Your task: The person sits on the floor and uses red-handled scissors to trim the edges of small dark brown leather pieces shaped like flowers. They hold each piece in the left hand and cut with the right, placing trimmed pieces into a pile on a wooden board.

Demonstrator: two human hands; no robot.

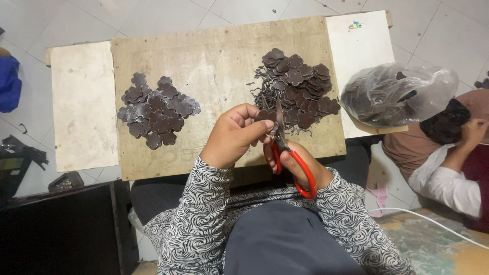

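Head view, looking down over a plywood board [214, 56] lying across a low white table [81, 102]. Left hand [232, 135] clenching around a small dark brown flower-shaped piece [265, 116], pinching it between thumb and fingertips just above the board's near edge. Right hand [295, 165] gripping red-handled scissors [285, 153], fingers passing through the loops, blades pointing up and away, meeting the held piece at its right edge; whether the blades are parted or closed being hard to tell. Sitting on the right half of the board: an untrimmed heap [300, 91] of dark brown pieces, mixing with thin curled offcuts, just beyond the scissor tips. Lying on the left half, well apart from both hands: a flatter spread of flower-shaped cutouts [155, 109], overlapping one another. Resting at the table's right end: a clear plastic bag [397, 94] holding more dark pieces. Sitting at the far right: another person's hand [473, 131], in a white sleeve, staying clear of the board. Both forearms wearing black-and-white swirl-patterned sleeves [198, 214].
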